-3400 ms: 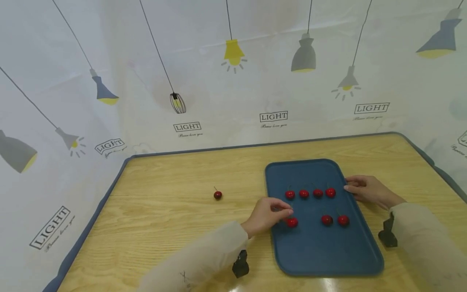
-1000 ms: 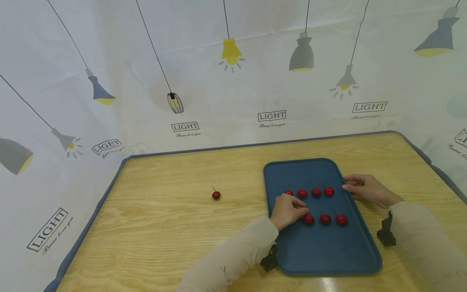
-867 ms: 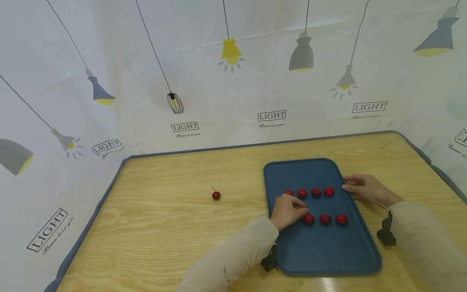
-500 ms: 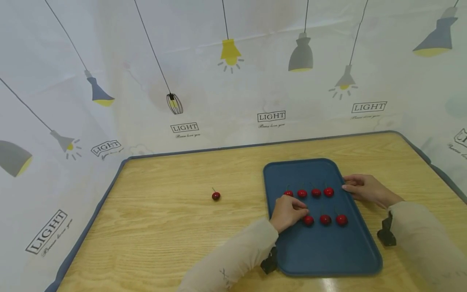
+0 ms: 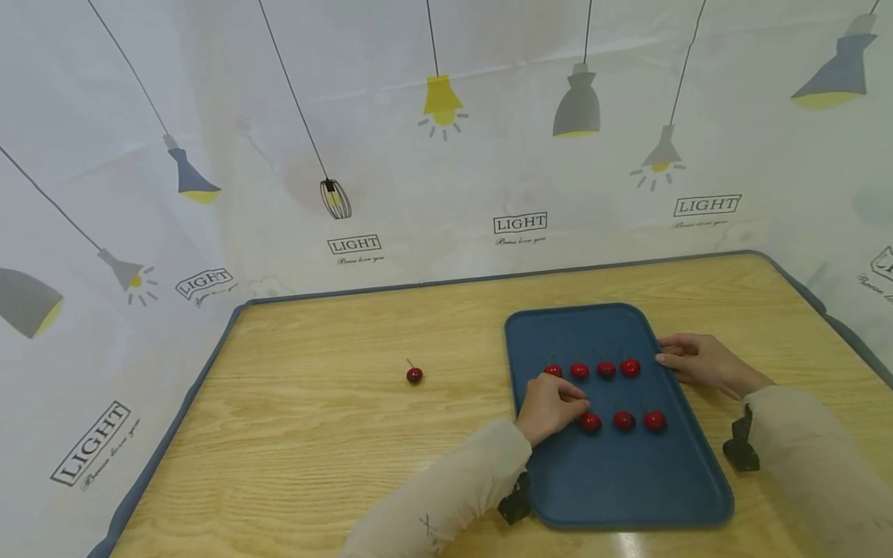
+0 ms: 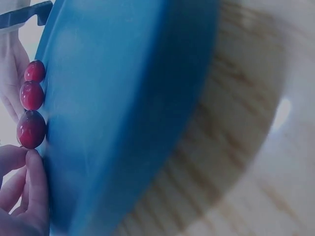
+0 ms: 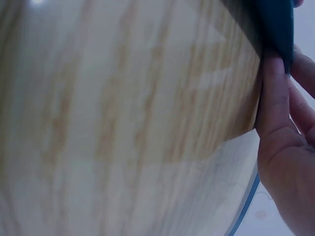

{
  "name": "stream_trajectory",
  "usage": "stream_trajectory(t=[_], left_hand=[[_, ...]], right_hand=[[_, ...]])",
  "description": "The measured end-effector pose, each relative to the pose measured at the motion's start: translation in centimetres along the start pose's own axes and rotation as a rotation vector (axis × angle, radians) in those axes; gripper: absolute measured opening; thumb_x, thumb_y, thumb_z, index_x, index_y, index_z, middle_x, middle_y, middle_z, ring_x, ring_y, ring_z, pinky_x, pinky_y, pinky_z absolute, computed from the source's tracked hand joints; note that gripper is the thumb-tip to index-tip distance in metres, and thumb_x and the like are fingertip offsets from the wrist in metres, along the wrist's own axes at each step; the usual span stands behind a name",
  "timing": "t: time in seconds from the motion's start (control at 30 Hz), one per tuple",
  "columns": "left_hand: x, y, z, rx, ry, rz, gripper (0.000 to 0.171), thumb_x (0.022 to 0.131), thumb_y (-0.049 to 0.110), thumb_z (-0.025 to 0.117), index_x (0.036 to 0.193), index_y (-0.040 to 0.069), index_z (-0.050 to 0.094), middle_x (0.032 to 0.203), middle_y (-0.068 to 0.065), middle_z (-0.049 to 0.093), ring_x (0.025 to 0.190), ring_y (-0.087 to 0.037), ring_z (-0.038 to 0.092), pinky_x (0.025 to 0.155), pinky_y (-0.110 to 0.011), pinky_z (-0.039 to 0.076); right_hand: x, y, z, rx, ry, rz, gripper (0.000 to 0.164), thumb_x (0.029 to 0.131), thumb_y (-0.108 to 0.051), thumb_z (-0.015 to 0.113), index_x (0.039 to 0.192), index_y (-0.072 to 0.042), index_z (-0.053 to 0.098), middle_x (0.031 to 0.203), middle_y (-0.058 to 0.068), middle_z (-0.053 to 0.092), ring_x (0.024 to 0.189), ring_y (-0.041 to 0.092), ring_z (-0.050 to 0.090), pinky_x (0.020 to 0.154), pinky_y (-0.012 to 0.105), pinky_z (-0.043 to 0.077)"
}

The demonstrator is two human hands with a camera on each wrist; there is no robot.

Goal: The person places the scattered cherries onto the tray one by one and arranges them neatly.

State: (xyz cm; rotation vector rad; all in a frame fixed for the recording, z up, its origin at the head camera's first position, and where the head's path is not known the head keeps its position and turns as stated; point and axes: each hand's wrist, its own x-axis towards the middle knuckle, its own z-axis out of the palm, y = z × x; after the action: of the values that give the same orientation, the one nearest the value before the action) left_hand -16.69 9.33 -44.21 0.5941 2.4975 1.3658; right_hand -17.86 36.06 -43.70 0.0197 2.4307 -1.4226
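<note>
My left hand (image 5: pixel 547 406) reaches over the left side of a blue tray (image 5: pixel 628 484). Thumb and forefinger pinch a red cherry (image 5: pixel 591 423) at its stem end; in the left wrist view that cherry (image 6: pixel 31 130) sits right against the fingertips. To its right, two more cherries, a darker one (image 5: pixel 624 421) and a bright one (image 5: pixel 656 421), continue the near row. A far row of several cherries (image 5: pixel 606 370) lies behind, its leftmost partly covered by my hand. My right hand (image 5: pixel 713 364) grips the tray's right rim, its thumb (image 7: pixel 275 91) against the edge.
A single dark cherry (image 5: pixel 415 376) with its stem up lies on the wooden table (image 5: pixel 314 434), left of the tray. Behind the table hangs a pale wall sheet (image 5: pixel 432 178) printed with lamps. Blue edging (image 5: pixel 391 289) runs along the table's border.
Since the earliest frame, my left hand has moved right across the tray, and its cherry now sits closer to the other two in the near row. Over the last second, both hands stay put.
</note>
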Motion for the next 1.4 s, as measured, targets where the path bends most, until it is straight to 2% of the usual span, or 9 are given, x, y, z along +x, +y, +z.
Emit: stream_trajectory(t=[0.1, 0.4, 0.67, 0.87, 1.03, 1.13, 1.3, 1.4], left_hand=[[0.0, 0.1, -0.1, -0.030, -0.014, -0.013, 0.011, 0.078, 0.009, 0.067, 0.085, 0.002, 0.071, 0.066, -0.001, 0.066, 0.048, 0.001, 0.054, 0.048, -0.015, 0.043], [-0.2, 0.1, -0.4, -0.039, -0.025, -0.028, 0.010, 0.078, 0.008, 0.067, 0.084, 0.001, 0.071, 0.065, -0.001, 0.065, 0.046, -0.002, 0.055, 0.045, -0.015, 0.044], [-0.6, 0.3, -1.4, -0.039, -0.053, 0.001, 0.012, 0.080, 0.011, 0.065, 0.084, 0.002, 0.071, 0.064, -0.001, 0.065, 0.048, -0.002, 0.055, 0.046, -0.016, 0.043], [-1.4, 0.0, -3.5, -0.047, -0.119, 0.031, 0.013, 0.083, 0.011, 0.062, 0.085, 0.000, 0.069, 0.064, -0.002, 0.062, 0.051, -0.003, 0.055, 0.048, -0.016, 0.045], [-2.2, -1.0, -5.8, -0.044, -0.130, 0.015, 0.013, 0.084, 0.011, 0.060, 0.087, 0.001, 0.067, 0.067, 0.000, 0.061, 0.053, -0.004, 0.055, 0.049, -0.018, 0.047], [-2.8, -1.6, -7.3, -0.019, -0.105, 0.012, 0.013, 0.085, 0.012, 0.060, 0.088, 0.002, 0.068, 0.072, 0.001, 0.061, 0.057, -0.005, 0.056, 0.052, -0.018, 0.046], [-3.7, -2.8, -9.7, 0.008, -0.038, 0.013, 0.015, 0.085, 0.014, 0.060, 0.088, 0.003, 0.068, 0.077, -0.003, 0.064, 0.061, -0.014, 0.059, 0.053, -0.022, 0.046], [-4.2, -3.8, -11.0, 0.036, -0.001, 0.020, 0.015, 0.086, 0.015, 0.059, 0.090, 0.003, 0.068, 0.080, -0.002, 0.064, 0.065, -0.014, 0.059, 0.056, -0.023, 0.047]], right_hand=[[0.0, -0.1, 0.0, -0.005, 0.002, -0.001, 0.059, 0.091, -0.021, 0.052, 0.129, 0.017, 0.027, 0.109, 0.024, 0.050, 0.089, 0.012, 0.057, 0.074, 0.028, 0.049], [-0.1, -0.3, 0.0, -0.010, -0.001, -0.013, 0.059, 0.090, -0.021, 0.052, 0.128, 0.017, 0.028, 0.107, 0.024, 0.051, 0.088, 0.011, 0.057, 0.074, 0.028, 0.049], [-0.1, -0.1, -0.1, -0.016, -0.004, -0.018, 0.060, 0.090, -0.023, 0.052, 0.128, 0.016, 0.028, 0.109, 0.024, 0.050, 0.089, 0.012, 0.057, 0.074, 0.028, 0.049], [0.0, 0.0, 0.0, -0.004, -0.011, -0.016, 0.059, 0.091, -0.023, 0.052, 0.129, 0.016, 0.028, 0.109, 0.025, 0.050, 0.091, 0.014, 0.057, 0.075, 0.028, 0.048], [0.0, 0.0, 0.0, -0.013, -0.007, -0.016, 0.060, 0.090, -0.023, 0.052, 0.129, 0.016, 0.028, 0.109, 0.024, 0.050, 0.091, 0.016, 0.057, 0.075, 0.028, 0.049], [0.0, 0.0, -0.1, -0.014, -0.005, -0.017, 0.060, 0.090, -0.024, 0.052, 0.129, 0.016, 0.028, 0.109, 0.024, 0.051, 0.090, 0.015, 0.057, 0.074, 0.028, 0.049], [-0.1, 0.1, -0.2, -0.003, -0.004, -0.017, 0.062, 0.090, -0.023, 0.053, 0.128, 0.017, 0.028, 0.107, 0.023, 0.052, 0.088, 0.012, 0.058, 0.074, 0.029, 0.049], [0.0, 0.2, -0.2, -0.011, -0.002, -0.009, 0.062, 0.089, -0.024, 0.053, 0.128, 0.017, 0.028, 0.108, 0.023, 0.052, 0.089, 0.013, 0.058, 0.074, 0.029, 0.049]])
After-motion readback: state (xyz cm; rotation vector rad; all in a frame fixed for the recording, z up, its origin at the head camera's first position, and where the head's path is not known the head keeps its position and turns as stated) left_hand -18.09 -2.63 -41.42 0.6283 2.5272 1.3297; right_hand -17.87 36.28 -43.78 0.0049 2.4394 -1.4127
